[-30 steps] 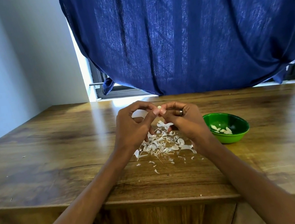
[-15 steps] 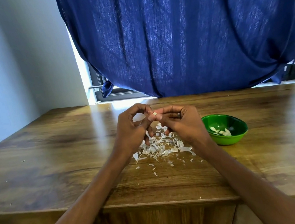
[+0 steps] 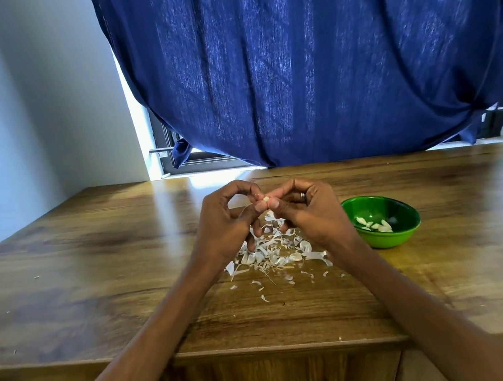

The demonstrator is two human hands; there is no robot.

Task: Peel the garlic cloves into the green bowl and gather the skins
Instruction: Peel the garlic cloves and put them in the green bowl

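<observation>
A: A wooden table (image 3: 94, 277) fills the near ground, with a grey wall to the left and a dark blue curtain (image 3: 306, 60) over the window at the far side. What's on the near part?

B: A loose pile of garlic skins (image 3: 272, 253) lies in the middle, with stray flakes scattered toward the near edge. They are spread about, not gathered.

A: And above that?

B: Both hands meet just over the far side of the pile. The left hand (image 3: 225, 223) and right hand (image 3: 308, 211) each pinch the same small garlic clove (image 3: 266, 199) between thumb and fingertips, so both are clamped on it. A ring (image 3: 302, 196) shows on the right hand.

A: Which step, then?

B: Peeling, I'd judge. The next move calls for stripping the last skin, then carrying the clove right to the green bowl (image 3: 405, 235), which sits just right of the pile and already holds a few peeled cloves (image 3: 374, 225).

A: Any change from half a second back?

B: Little. The hands have kept the same pinch at the same spot; pile and bowl are unmoved.
</observation>
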